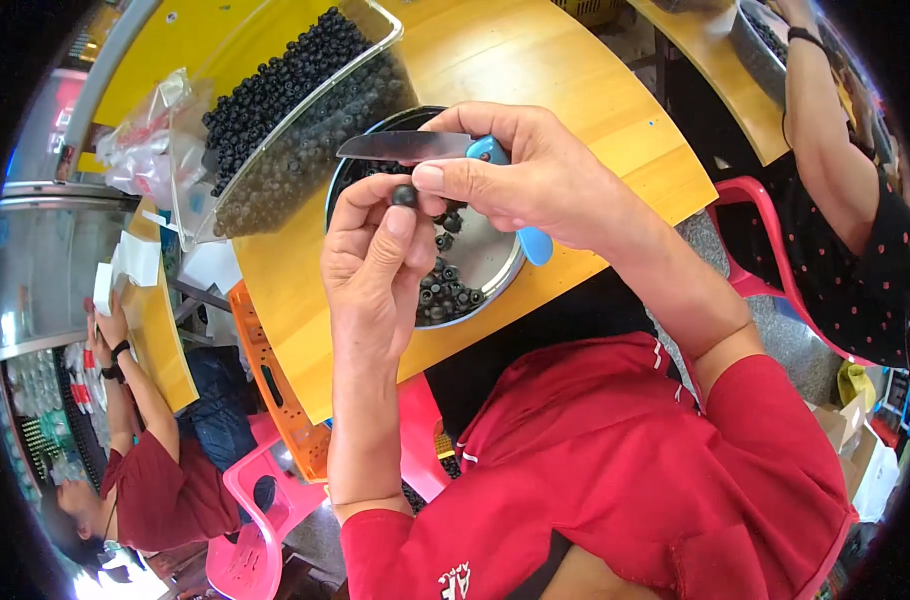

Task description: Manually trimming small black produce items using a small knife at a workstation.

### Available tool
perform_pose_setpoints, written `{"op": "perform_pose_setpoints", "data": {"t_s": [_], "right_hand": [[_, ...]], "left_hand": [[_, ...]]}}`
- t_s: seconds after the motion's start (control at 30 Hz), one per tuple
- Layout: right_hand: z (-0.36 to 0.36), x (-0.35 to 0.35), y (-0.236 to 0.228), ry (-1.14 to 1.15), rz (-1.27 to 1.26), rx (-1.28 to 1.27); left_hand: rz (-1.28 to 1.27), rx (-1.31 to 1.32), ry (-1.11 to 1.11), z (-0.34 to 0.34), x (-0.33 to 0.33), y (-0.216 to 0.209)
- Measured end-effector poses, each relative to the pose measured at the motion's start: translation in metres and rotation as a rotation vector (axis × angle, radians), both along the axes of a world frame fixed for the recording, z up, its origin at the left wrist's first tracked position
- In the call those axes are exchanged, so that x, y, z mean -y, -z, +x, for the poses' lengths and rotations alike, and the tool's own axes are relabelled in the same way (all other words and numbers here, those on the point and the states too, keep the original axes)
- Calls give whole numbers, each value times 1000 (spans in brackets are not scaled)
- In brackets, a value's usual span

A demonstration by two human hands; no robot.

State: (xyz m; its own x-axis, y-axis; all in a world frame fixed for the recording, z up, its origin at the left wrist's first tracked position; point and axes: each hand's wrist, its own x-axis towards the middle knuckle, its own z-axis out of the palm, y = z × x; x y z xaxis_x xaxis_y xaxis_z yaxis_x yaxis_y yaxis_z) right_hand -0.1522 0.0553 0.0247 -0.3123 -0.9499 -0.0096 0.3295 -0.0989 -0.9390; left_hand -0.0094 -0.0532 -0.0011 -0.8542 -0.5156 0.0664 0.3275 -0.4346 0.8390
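My left hand (367, 255) pinches a small round black part (404, 195) between thumb and fingers. In my right hand (550, 185) is a knife (403, 147) with a blue handle, its dark blade pointing left just above the part. The right thumb tip is beside my left fingertips; whether it touches the part I cannot tell. Beneath both hands stands a round metal bowl (511, 268), holding more small black parts (448, 293), partly hidden by my left hand.
A clear plastic bin (399, 32) heaped with black parts (285, 92) stands at the far left of the yellow wooden table (535, 60). Plastic bags (140, 160) lie beside it. An orange crate (275, 385) and pink chairs (250, 520) are nearby. Other people work at left and right.
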Motion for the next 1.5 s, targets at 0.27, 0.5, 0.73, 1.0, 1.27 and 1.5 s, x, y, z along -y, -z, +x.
{"op": "perform_pose_setpoints", "data": {"t_s": [0.27, 0.5, 0.73, 1.0, 1.27, 1.5], "right_hand": [[15, -2, 14, 302, -250, -543], [18, -3, 9, 237, -130, -531], [9, -5, 8, 190, -92, -530], [10, -5, 5, 181, -94, -504], [7, -6, 4, 112, -43, -469], [7, -6, 2, 93, -40, -427]], "left_hand": [[15, -11, -76, 1, 3, -2], [-42, -14, -53, 0, 3, 0], [-89, 39, -113, 2, 0, -3], [-120, 19, -62, 2, 5, -1], [-232, 82, -135, 7, 4, -5], [-255, 48, -76, 10, 10, -1]]}}
